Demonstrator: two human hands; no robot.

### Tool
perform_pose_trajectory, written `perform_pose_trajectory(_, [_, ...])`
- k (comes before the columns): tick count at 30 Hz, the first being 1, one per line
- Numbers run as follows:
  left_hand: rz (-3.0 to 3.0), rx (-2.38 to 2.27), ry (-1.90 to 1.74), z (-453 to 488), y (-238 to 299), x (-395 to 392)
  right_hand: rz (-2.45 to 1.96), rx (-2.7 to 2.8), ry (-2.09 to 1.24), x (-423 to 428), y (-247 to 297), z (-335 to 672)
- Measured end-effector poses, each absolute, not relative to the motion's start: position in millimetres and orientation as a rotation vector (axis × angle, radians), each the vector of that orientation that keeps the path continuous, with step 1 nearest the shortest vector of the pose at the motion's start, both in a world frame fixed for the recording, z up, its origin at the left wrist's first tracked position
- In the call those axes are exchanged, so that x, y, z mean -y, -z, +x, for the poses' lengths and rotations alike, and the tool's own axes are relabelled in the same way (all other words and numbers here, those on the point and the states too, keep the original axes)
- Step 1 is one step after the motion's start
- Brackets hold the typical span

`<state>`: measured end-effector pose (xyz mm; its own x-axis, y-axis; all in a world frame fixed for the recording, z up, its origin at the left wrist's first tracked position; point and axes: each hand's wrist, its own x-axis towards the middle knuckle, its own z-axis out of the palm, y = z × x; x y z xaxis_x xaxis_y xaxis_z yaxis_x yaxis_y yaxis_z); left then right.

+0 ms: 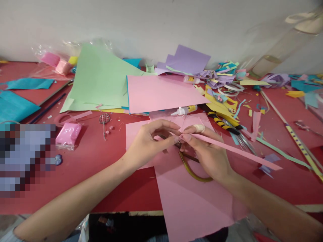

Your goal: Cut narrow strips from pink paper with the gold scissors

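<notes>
A long pink paper strip (234, 148) runs from my fingertips out to the right, its far end free. My right hand (205, 149) pinches the strip near its inner end, thumb against fingers; one finger wears a pale wrap. Close beside it, my left hand (153, 139) is closed in a pinch at the same end of the strip. Under my hands lies a pair of scissors (194, 173) with yellowish handles, partly hidden. Beneath them a large pink paper sheet (191, 201) hangs over the table's front edge.
Green sheets (101, 80) and a pink sheet (161, 94) lie at the back. Glue bottles (188, 110), pliers (222, 122) and paper scraps (224, 75) crowd the right side. A pink clay packet (68, 134) and a wire whisk-like piece (104, 121) sit on the left of the red table (108, 188).
</notes>
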<state>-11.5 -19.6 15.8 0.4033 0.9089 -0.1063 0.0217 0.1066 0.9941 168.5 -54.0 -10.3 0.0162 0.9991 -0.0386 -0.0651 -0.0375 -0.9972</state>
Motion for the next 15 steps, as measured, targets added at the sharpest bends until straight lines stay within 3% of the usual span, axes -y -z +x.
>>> perform_pose_trajectory(15, [1.315, -0.912, -0.804, -12.8, -12.7, 20.2, -1.211, 1.198, -1.201, 58.0, 4.9, 168.2])
